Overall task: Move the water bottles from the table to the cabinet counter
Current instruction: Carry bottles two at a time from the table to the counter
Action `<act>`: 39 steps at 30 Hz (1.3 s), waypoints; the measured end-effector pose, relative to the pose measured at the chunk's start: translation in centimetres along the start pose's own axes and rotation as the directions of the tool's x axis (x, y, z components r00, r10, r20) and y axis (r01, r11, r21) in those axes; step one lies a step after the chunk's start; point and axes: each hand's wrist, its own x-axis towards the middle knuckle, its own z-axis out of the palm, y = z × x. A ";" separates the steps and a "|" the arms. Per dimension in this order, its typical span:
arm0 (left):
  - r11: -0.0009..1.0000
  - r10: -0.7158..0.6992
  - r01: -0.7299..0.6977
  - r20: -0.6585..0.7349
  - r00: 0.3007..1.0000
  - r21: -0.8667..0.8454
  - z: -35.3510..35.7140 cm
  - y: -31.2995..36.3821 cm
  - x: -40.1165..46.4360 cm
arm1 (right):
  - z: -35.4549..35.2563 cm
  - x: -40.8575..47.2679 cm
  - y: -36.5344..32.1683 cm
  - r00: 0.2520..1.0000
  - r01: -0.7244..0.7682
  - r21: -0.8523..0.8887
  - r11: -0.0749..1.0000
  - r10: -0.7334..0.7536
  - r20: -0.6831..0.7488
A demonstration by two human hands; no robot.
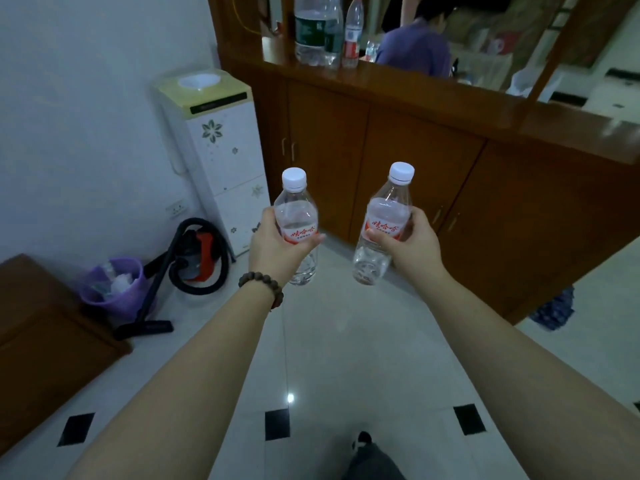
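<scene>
A person stands on a pale tiled floor (346,341) with both arms stretched forward, a clear plastic water bottle in each hand. The left hand (273,249), with a dark beaded bracelet (261,282) at the wrist, wraps its fingers and thumb around the red-labelled middle of the left clear plastic bottle with a white cap (297,216), which stands nearly upright. The right hand (407,245) clasps the right clear plastic bottle with a white cap and red label (382,216), tilted slightly with its cap leaning right. Both bottles are held in the air, well short of the brown wooden cabinet counter (398,81) ahead. On that counter stand a large clear bottle with a green label (317,32) and, just beside it, a slimmer clear bottle with a red label and red cap (352,36). Behind the counter is a person in a purple shirt (415,46). To the left, against the white wall, stand a white water dispenser with a yellow top (221,150), a red and black vacuum cleaner (194,254) and a purple plastic waste bin (114,285).
</scene>
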 end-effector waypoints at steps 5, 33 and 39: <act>1.000 0.029 -0.029 0.030 0.999 -0.009 3.6 0.0 6.0 | -0.4 6.2 1.2 0.999 -0.017 0.005 1.000 0.017 -0.035; 0.971 0.241 -0.241 -0.020 0.970 0.014 24.4 11.7 47.8 | -6.7 52.5 -1.5 0.983 0.150 -0.007 0.989 -0.150 -0.106; 0.978 0.206 -0.208 -0.066 0.976 -0.019 26.5 12.0 55.7 | -5.1 61.2 -1.8 0.976 0.201 -0.025 0.979 -0.203 -0.077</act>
